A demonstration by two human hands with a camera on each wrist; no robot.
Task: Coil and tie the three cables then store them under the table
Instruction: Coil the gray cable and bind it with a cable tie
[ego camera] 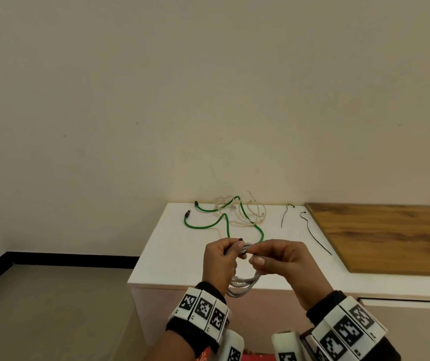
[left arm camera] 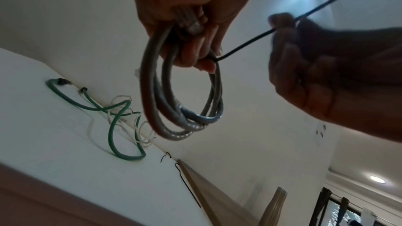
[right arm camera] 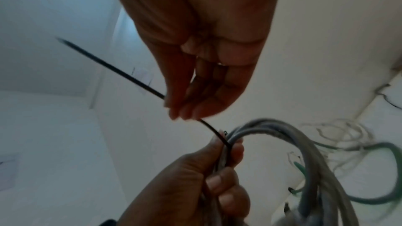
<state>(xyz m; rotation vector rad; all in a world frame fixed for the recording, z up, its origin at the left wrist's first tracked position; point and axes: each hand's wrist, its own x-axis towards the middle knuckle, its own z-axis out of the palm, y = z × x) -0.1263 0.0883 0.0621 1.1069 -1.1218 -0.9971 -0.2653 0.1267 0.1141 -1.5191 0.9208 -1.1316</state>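
My left hand (ego camera: 224, 256) grips a coiled grey cable (ego camera: 242, 285) at its top, and the loops (left arm camera: 180, 102) hang below the fist. A black zip tie (left arm camera: 261, 35) runs around the bundle at the left fingers. My right hand (ego camera: 266, 256) pinches the tie's tail between its fingertips (right arm camera: 185, 112), and the free end (right arm camera: 108, 66) sticks out behind them. Both hands are in the air above the white table's (ego camera: 177, 254) front edge. A loose green cable (ego camera: 224, 220) and a tangled white cable (ego camera: 250, 209) lie at the back of the table.
Two spare black zip ties (ego camera: 285, 214) (ego camera: 315, 235) lie on the table right of the cables. A wooden board (ego camera: 391, 235) covers the surface further right. The wall stands just behind the table, and grey floor (ego camera: 52, 308) spreads to the left.
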